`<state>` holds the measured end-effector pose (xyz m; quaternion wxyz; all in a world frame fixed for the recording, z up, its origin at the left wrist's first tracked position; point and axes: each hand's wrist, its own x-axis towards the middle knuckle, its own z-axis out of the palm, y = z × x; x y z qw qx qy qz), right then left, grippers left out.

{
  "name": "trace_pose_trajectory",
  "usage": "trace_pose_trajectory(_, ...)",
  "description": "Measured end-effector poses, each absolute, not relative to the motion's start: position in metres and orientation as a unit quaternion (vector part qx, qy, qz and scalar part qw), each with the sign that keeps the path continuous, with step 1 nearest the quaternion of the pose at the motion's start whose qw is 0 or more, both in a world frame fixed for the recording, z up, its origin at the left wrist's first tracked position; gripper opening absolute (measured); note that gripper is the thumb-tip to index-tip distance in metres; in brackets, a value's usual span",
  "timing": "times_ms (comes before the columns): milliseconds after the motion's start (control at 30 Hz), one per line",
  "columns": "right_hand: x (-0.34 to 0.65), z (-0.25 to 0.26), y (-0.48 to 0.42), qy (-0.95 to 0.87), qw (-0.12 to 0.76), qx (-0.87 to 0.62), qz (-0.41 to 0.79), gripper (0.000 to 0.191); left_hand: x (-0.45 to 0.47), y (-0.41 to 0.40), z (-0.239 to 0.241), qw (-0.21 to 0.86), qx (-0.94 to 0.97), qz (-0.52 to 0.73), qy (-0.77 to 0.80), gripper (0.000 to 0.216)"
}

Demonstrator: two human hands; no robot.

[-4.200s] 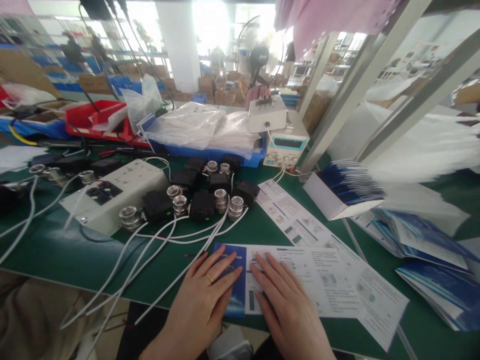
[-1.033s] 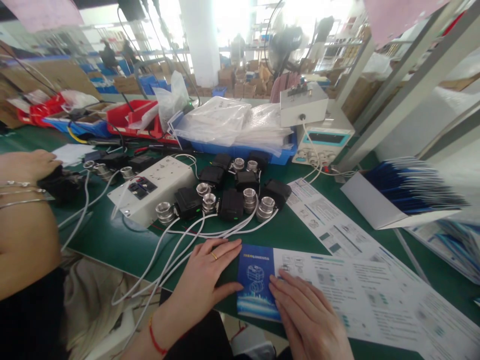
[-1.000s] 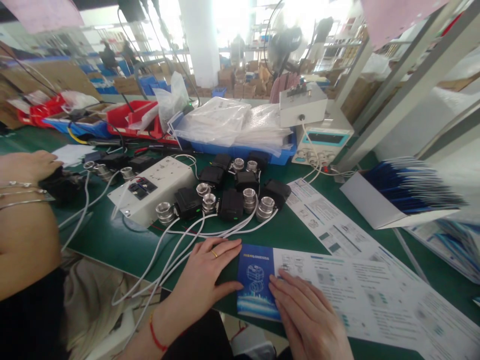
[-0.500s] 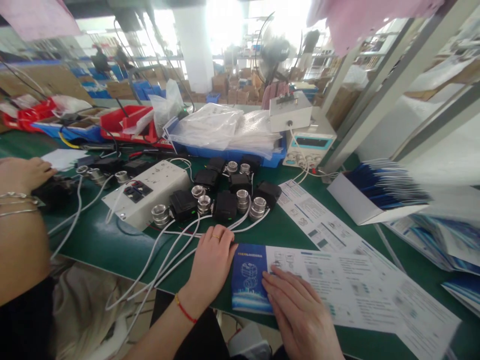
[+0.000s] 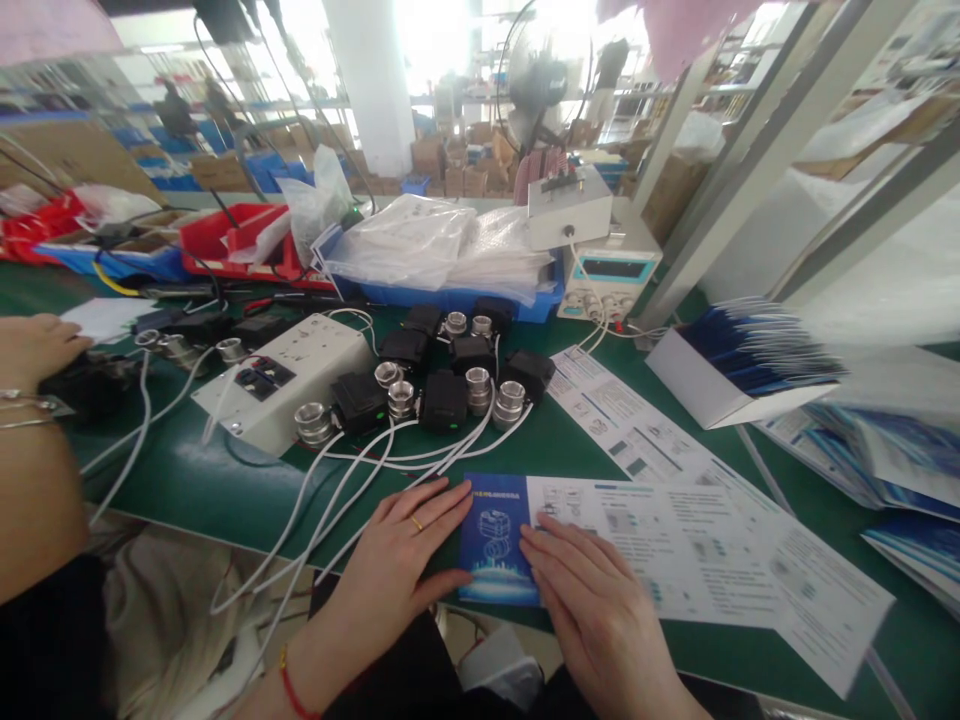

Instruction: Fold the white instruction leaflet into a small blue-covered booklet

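A folded-out leaflet (image 5: pixel 501 570) with a blue cover panel and white printed panels lies along the front of the green table. My left hand (image 5: pixel 409 545) is at the blue panel's left edge, fingers stretched out and thumb apart, the fingertips touching that edge. Flat across the leaflet rests my right hand (image 5: pixel 592 590), its fingers extended where the blue and white panels meet. Just beyond my hands stand several black valve actuators (image 5: pixel 444 400) with metal threaded fittings (image 5: pixel 508 402) and white cables (image 5: pixel 360 490).
Another printed sheet (image 5: pixel 600 410) lies beneath the leaflet. A white box (image 5: pixel 705 400) of blue booklets and loose leaflets (image 5: pixel 862 460) sit at right. A white metal test box (image 5: pixel 300 370) stands left of the valves. Another person's hand (image 5: pixel 37 350) works at far left.
My left hand has moved down along the leaflet's left edge, and its thumb has spread away from the fingers. My right hand stays flat on the leaflet. The camera view has shifted slightly.
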<state>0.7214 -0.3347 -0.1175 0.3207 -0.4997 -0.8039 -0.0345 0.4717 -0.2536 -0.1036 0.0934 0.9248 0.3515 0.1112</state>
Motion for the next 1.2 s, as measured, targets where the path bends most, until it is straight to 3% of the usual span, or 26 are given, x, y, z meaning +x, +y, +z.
trace_pose_trajectory(333,0.722,-0.120,-0.334,-0.804,0.326,-0.496,-0.036,0.033,0.466,-0.245,-0.107,0.167,0.913,0.066,0.367,0.103)
trace_pose_trajectory(400,0.722,-0.121,-0.333,-0.805,0.325,-0.495,-0.038,0.033,0.466,-0.244,-0.108,0.174,0.908,0.079,0.372,0.098)
trace_pose_trajectory(533,0.722,-0.121,-0.333,-0.804,0.329,-0.494,-0.037,0.033,0.475,-0.243,-0.110,0.150,0.895,0.128,0.400,0.066)
trace_pose_trajectory(800,0.721,-0.123,-0.334,-0.796,0.348,-0.495,-0.027,0.033,0.503,-0.227,-0.111,0.006,0.868,0.228,0.441,0.024)
trace_pose_trajectory(967,0.719,-0.118,-0.331,-0.784,0.369,-0.499,-0.007,0.032,0.513,-0.264,-0.112,-0.025,0.888,0.271,0.369,0.030)
trace_pose_trajectory(1100,0.719,-0.115,-0.338,-0.778,0.377,-0.502,-0.009,0.034,0.511,-0.290,-0.124,-0.101,0.923,0.223,0.297,0.054)
trace_pose_trajectory(1200,0.714,-0.127,-0.364,-0.753,0.434,-0.495,-0.010,0.032,0.501,-0.293,-0.132,-0.126,0.929,0.199,0.287,0.056)
